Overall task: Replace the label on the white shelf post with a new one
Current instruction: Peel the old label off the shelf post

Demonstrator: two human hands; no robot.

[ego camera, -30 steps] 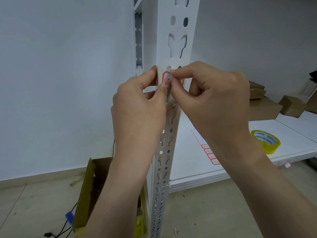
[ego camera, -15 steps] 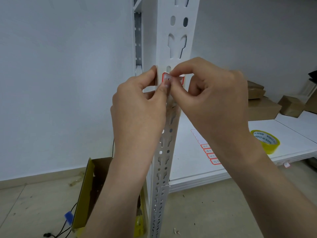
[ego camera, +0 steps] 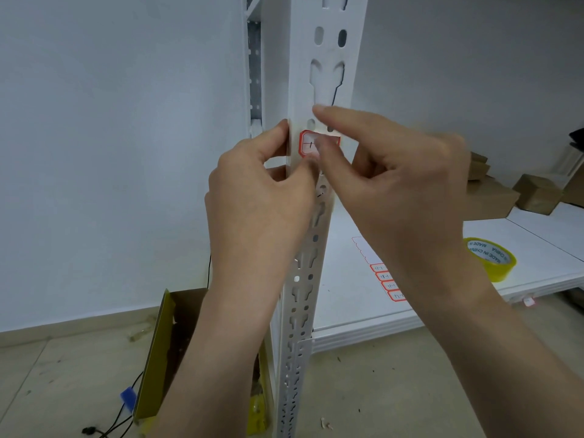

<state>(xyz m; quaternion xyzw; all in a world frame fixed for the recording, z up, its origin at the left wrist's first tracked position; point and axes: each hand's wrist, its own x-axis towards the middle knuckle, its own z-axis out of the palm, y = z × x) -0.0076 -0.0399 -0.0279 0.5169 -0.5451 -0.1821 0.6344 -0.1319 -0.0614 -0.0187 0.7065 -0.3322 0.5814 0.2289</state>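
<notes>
The label [ego camera: 308, 143] on the white shelf post [ego camera: 328, 58] is partly covered: the right hand [ego camera: 404, 191] hides its right half, and the left hand [ego camera: 262, 203] covers its lower edge. Its handwriting is too small to read. The right thumb tip is motion-blurred. The post runs out of frame at top and bottom. The sticker sheet [ego camera: 387, 281] is partly behind the right wrist, its numbers illegible. The yellow box [ego camera: 158, 352] is partly behind the left forearm.

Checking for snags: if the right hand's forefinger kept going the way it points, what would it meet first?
Probably the white slotted shelf post: the right hand points left across its face, just above the red-bordered label.
</notes>
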